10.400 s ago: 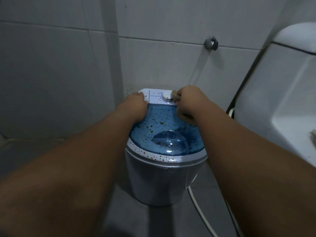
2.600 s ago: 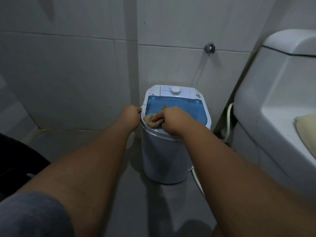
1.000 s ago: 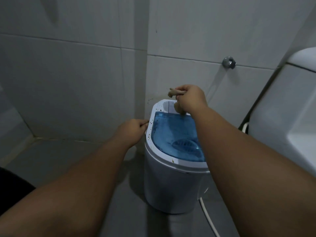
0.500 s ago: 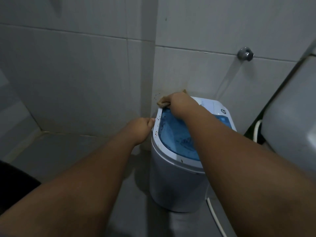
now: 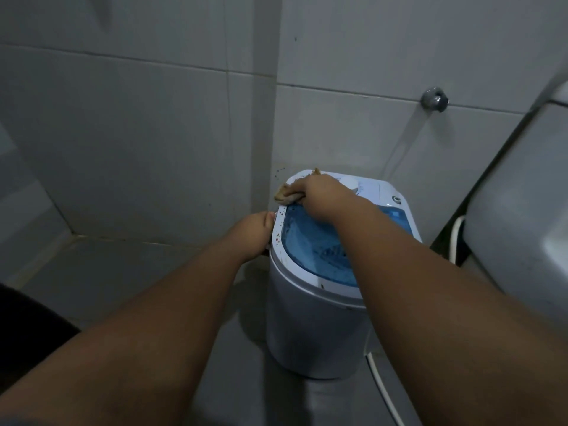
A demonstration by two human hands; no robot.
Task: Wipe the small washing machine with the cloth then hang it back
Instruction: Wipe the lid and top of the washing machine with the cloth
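– Cloth, where rn?
– Bunched on the back-left corner of the washing machine, on the white rim, near the tiled wall. It's a tan wad & part of it pokes past the edge.
– What could go wrong?
– The overhang: if the grip loosens, the wad could drop to the floor. Brown specks dot the left rim, and a dirty cloth may smear them vs lift them.
– Cloth vs hand?
– The right hand has its fingers curled over the cloth, pressing it onto the rim. The cloth sticks out ahead & left of the knuckles. The rest is under the palm, can't see it.
– Other hand?
– The left hand is curled on the machine's left side just under the rim, thumb at the edge. It's bracing the machine, I'd say.
– Why brace?
– The machine looks small, prob light. A hard push w/o that hold could slide or tip it. A white hose lies on the floor by the base, a snag risk if the machine shifts.
– Progress?
– The blue lid looks mostly clean, but the left rim isn't. Hanging comes after. The metal peg up on the wall may be the spot, can't confirm.
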